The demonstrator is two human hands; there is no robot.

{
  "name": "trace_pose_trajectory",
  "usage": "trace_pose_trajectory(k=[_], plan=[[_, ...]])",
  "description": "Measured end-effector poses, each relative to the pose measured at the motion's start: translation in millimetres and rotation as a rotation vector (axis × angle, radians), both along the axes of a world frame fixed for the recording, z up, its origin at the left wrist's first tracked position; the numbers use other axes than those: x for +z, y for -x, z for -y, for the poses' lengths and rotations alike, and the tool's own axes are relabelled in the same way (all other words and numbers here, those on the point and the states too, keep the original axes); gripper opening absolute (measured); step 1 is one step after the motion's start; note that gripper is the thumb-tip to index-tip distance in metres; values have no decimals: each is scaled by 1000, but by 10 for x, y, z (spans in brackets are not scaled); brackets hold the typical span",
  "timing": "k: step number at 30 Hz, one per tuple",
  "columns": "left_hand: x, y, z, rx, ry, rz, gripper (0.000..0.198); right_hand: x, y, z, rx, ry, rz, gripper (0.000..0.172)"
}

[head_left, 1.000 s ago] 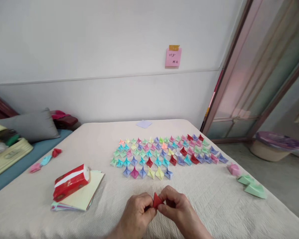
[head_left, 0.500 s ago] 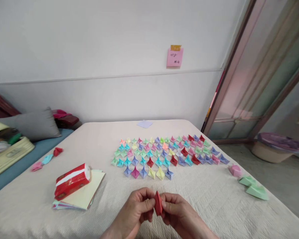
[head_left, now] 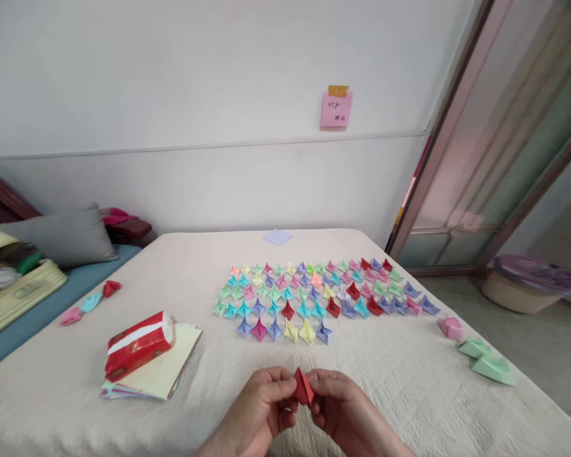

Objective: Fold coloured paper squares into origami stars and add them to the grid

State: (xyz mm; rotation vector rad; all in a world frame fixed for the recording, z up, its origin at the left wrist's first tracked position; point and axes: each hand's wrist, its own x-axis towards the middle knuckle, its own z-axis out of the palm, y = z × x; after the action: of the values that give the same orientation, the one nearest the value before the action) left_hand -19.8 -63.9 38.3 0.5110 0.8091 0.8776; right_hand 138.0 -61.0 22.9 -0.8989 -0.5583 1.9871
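A small red folded-paper boat (head_left: 304, 388) is held up between my two hands, low in the middle of the head view. My left hand (head_left: 269, 404) pinches its left side between thumb and fingers. On the other side my right hand (head_left: 335, 400) grips it the same way. Just beyond my hands lie rows of small folded-paper boats (head_left: 307, 332) in many colours, all on the cream quilted cover (head_left: 375, 387).
A red tissue pack (head_left: 140, 346) lies on a paper stack (head_left: 183, 362) at the left. Folded pieces (head_left: 90, 303) lie farther left; a pink one (head_left: 452, 327) and green ones (head_left: 493, 368) sit by the right edge. A lilac sheet (head_left: 277, 237) lies at the back.
The red paper boat has turned and spread wider between my fingers, now showing a broader face. Both hands still pinch it and have moved slightly apart.
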Motion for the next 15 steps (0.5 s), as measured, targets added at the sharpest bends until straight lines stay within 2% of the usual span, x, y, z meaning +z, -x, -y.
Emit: trace_pose_trajectory(k=[4, 8, 11, 15], plan=[[-28, 16, -21, 66, 26, 9, 11, 89, 34, 15, -38, -114, 97, 6], [-28, 13, -19, 94, 21, 16, 11, 172, 34, 27, -58, -309, 264, 22], [-8, -10, -10, 93, 18, 12, 12, 151, 32, 38, -10, -445, 403, 21], [3, -32, -7, 70, 29, -72, 20, 116, 56, 61, -53, -523, 542, 17]])
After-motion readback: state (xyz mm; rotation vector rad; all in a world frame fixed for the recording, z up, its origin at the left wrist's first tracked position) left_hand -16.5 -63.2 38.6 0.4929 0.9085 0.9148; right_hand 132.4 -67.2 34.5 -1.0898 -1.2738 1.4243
